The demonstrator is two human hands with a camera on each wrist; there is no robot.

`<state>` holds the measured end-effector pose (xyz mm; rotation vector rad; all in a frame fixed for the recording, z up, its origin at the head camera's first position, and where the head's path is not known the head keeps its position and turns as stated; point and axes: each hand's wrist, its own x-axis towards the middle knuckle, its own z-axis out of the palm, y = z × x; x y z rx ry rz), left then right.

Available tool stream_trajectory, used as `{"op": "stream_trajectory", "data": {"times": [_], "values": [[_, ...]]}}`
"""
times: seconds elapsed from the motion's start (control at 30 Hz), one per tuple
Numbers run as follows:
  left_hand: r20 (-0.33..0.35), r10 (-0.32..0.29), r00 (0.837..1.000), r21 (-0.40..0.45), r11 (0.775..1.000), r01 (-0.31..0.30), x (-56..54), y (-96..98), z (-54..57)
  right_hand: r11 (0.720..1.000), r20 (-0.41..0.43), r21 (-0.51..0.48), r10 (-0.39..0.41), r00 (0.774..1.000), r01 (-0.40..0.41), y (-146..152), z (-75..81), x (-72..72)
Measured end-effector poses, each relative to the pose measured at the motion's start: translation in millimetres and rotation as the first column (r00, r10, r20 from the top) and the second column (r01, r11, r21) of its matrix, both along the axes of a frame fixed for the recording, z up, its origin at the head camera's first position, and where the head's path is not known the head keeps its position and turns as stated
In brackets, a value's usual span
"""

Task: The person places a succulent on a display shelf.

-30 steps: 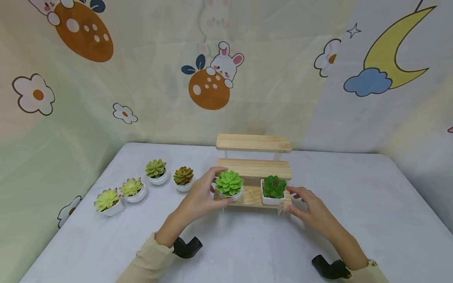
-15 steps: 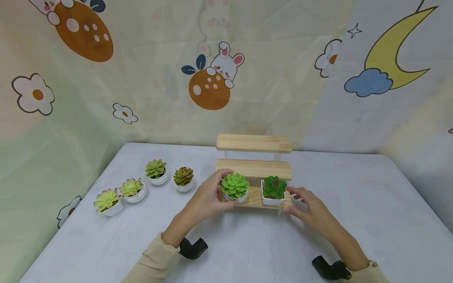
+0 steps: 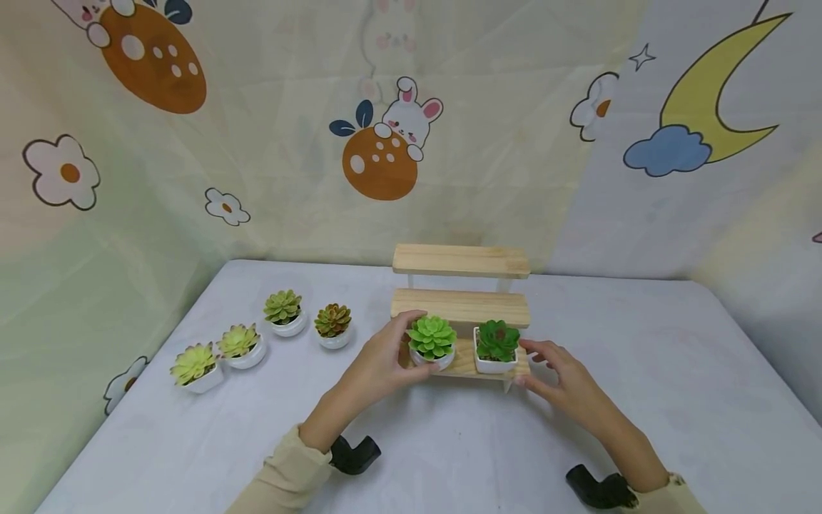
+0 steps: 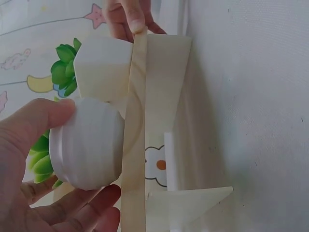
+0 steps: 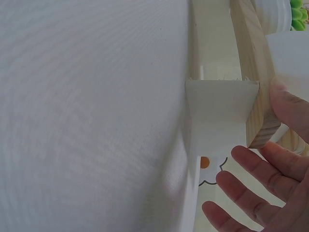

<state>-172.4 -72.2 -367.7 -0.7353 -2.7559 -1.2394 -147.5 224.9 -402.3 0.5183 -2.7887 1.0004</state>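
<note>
My left hand [image 3: 384,355] holds a round white pot [image 4: 87,145] with a bright green succulent [image 3: 432,337], thumb in front and fingers behind. The pot is at the left part of the bottom shelf of a three-tier wooden stand [image 3: 459,307]. In the left wrist view its base meets the shelf board, or nearly so. A square white pot [image 3: 496,365] with a dark green succulent [image 3: 497,340] stands on the same shelf, to the right. My right hand [image 3: 565,375] grips that shelf's right end between thumb and index finger, beside the square pot; its other fingers are spread.
Several more potted succulents stand left on the white-covered table [image 3: 449,457], among them a reddish one [image 3: 333,320] nearest the stand and a yellow-green one [image 3: 194,363] farthest left. The stand's middle [image 3: 462,307] and top boards [image 3: 459,260] rise behind. A printed cloth backdrop [image 3: 501,143] hangs behind.
My left hand has moved right with the bright green succulent's pot, bringing it closer to the square pot. The right hand stays at the shelf's end.
</note>
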Motion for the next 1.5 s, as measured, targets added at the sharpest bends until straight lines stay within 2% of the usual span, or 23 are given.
{"op": "stream_trajectory", "data": {"times": [0.4,0.63,1.1,1.3,1.5], "values": [[0.023,0.018,1.000,-0.028,0.999,-0.017,2.8,0.8,0.9,1.000,-0.016,0.013,0.009,1.000,-0.009,-1,1.6,0.9],[0.024,0.036,0.999,-0.029,0.999,-0.036,3.3,-0.6,0.5,1.000,0.010,0.010,-0.001,1.000,0.001,-2,2.2,1.6],[0.015,0.063,0.998,0.079,0.995,-0.064,4.3,-15.8,1.8,1.000,-0.017,0.002,0.013,1.000,-0.013,-1,4.9,1.4],[-0.041,0.096,0.995,0.146,0.985,-0.089,5.1,-25.9,2.5,1.000,-0.012,0.004,0.007,1.000,-0.007,-1,4.7,1.2],[-0.124,0.166,0.978,0.187,0.972,-0.141,6.1,-37.4,3.2,1.000,-0.019,0.005,0.002,1.000,-0.002,-2,4.6,0.9]]}}
